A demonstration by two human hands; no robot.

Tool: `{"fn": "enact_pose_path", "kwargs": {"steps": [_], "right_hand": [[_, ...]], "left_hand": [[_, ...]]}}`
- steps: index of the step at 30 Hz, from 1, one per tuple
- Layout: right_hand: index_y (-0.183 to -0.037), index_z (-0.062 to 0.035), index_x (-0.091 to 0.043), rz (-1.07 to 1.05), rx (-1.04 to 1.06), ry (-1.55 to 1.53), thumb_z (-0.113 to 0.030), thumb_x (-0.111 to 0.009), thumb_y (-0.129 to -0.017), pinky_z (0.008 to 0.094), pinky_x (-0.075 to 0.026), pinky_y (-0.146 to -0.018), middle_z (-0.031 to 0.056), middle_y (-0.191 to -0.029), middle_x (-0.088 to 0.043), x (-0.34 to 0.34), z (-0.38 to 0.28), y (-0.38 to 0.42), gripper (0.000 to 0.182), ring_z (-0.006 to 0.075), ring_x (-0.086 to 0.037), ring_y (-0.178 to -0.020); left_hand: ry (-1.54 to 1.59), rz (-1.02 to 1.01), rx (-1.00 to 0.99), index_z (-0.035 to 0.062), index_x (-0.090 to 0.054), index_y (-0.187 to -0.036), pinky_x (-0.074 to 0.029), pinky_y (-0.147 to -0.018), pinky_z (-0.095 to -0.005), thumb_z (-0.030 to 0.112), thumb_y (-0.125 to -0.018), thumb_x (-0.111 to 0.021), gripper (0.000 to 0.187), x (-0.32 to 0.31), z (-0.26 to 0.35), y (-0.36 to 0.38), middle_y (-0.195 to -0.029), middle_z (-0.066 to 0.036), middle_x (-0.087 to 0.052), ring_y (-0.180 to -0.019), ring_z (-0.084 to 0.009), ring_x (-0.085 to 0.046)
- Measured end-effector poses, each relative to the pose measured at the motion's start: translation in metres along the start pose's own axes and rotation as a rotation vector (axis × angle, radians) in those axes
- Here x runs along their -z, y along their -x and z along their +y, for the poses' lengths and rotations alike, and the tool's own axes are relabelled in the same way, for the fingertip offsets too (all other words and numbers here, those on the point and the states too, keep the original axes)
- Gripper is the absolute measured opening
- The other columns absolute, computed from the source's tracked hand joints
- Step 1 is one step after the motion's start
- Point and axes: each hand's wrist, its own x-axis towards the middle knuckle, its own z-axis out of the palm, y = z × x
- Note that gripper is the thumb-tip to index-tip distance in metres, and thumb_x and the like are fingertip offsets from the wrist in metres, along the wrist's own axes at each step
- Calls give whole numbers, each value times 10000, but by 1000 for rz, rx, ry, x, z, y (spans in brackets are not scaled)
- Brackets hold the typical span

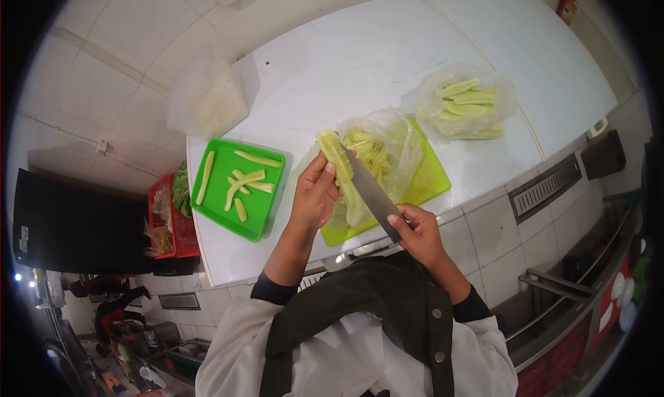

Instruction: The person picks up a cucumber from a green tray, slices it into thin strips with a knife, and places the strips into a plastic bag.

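My left hand (317,193) is closed around a peeled cucumber piece (332,148), its seedy cut side facing up. In my right hand (417,234) is a large knife (373,193), its blade slanting up to the left along the cucumber. Beneath them, a clear plastic bag (401,141) holds cucumber scraps with seeds (369,150) and rests on a yellow-green cutting board (432,173). Left of my hands, a green tray (257,229) carries several cucumber strips (250,178).
Farther right on the white worktop (346,58) stands another plastic bag (449,128) with cucumber pieces (470,98). At the back left is a translucent container (211,96). A red crate (183,224) stands beside the worktop's left edge.
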Motion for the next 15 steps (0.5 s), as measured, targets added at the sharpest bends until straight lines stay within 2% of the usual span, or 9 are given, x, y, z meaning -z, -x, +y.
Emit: {"fn": "enact_pose_path", "kwargs": {"steps": [4,7,10,13,15], "right_hand": [[-940,17,-598,20,-94,-114,-123,-559,-886,180,-318,-398,-12,-676,-557,-9,-3,-9,155,8,-409,-476],[-934,-5,-595,-63,-137,-155,-147,-548,-892,186,-307,-359,0,-652,-547,-4,8,-12,156,25,-397,-411],[-946,-22,-580,-167,-309,-441,-172,-539,-897,190,-303,-341,-2,-613,-509,-1,11,-13,163,47,-392,-381],[-947,-51,-539,-311,-392,-579,-243,-527,-904,204,-334,-350,-2,-592,-461,10,25,-21,198,83,-387,-377],[-967,-55,-532,-361,-477,-679,-268,-536,-898,212,-332,-344,26,-608,-485,16,33,-24,224,90,-390,-368]], "left_hand": [[0,-15,61,34,-300,-1364,-455,-898,-383,150,-954,-400,438,-6,-14,1,-1248,-146,-486,-1125,-235,-507],[-96,10,80,34,-336,-1348,-458,-890,-379,153,-953,-407,419,0,-19,0,-1243,-129,-496,-1118,-224,-510],[-134,106,137,32,-350,-1342,-468,-874,-365,155,-946,-433,423,2,-26,0,-1239,-113,-503,-1105,-214,-517],[-297,186,154,43,-324,-1361,-476,-864,-356,167,-935,-469,467,9,-33,-4,-1243,-104,-502,-1097,-207,-520],[-454,167,223,76,-348,-1361,-474,-851,-352,154,-928,-485,461,23,-33,-8,-1210,-67,-525,-1081,-166,-514]]}}
